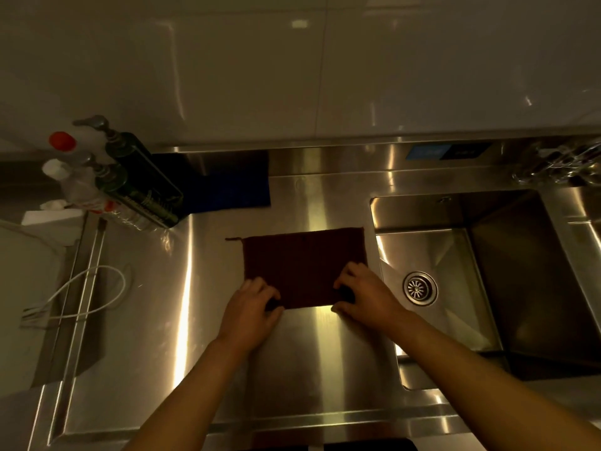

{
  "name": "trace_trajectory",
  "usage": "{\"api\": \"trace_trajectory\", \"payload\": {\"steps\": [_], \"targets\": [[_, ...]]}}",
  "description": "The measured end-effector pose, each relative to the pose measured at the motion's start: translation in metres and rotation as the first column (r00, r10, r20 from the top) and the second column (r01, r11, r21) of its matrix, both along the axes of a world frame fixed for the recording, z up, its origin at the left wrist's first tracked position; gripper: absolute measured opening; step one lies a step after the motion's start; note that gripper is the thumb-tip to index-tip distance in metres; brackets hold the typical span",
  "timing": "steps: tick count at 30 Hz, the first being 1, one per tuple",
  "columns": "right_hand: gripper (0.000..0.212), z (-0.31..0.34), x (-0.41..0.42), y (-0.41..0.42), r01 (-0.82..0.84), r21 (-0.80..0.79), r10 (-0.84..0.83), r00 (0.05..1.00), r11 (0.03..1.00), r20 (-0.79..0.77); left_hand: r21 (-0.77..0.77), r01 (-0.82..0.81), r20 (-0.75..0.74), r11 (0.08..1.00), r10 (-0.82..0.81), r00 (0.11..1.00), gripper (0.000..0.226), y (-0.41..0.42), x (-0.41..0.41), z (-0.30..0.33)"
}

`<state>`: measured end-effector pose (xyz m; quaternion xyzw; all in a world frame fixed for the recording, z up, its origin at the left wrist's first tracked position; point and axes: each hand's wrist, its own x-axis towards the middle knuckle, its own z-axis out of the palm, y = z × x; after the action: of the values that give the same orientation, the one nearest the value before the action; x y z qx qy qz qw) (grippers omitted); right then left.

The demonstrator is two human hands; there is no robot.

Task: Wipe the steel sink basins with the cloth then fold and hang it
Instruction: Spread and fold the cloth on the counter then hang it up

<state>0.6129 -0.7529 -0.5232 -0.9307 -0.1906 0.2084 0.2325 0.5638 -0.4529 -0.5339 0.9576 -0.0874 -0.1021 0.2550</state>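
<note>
A dark brown cloth (304,262) lies flat as a rectangle on the steel counter (302,353), a short hanging loop sticking out at its far left corner. My left hand (252,307) pinches the cloth's near left corner. My right hand (364,294) pinches the near right corner. Just right of the cloth is the steel sink basin (507,271), with a round drain strainer (420,288) in its floor. The basin's right part runs out of view.
A blue cloth (234,187) lies at the back of the counter. Two dark pump bottles (136,177) and clear bottles stand in a rack at the back left. A white cable (91,294) loops at the left. The faucet base (559,164) is at the back right.
</note>
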Motion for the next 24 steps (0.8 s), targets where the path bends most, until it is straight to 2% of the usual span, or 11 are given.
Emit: {"api": "trace_trajectory", "payload": {"steps": [3,7,13,20,24], "targets": [[0.038,-0.001,-0.006,0.001,-0.022,-0.026,0.023,0.999,0.999,0.047,0.046,0.002,-0.054,0.999,0.0,0.999,0.027,0.003,-0.008,-0.005],[0.024,0.002,-0.008,0.008,-0.084,-0.109,0.101,0.981,0.99,0.168,0.082,0.02,-0.007,0.996,-0.02,1.0,0.024,0.002,-0.007,-0.003],[0.027,0.002,-0.034,0.009,-0.084,-0.235,0.152,0.947,0.968,0.284,0.155,0.028,-0.009,0.987,-0.027,1.0,0.042,-0.002,-0.014,-0.001],[0.026,0.006,-0.058,0.007,-0.025,-0.222,0.107,0.924,0.975,0.366,0.18,0.05,-0.097,0.982,-0.033,0.995,0.039,-0.012,-0.038,0.004],[0.022,0.006,-0.076,-0.007,-0.004,-0.193,0.073,0.934,0.981,0.351,0.19,0.069,-0.162,0.979,-0.038,0.986,0.044,-0.027,-0.078,0.003]]}}
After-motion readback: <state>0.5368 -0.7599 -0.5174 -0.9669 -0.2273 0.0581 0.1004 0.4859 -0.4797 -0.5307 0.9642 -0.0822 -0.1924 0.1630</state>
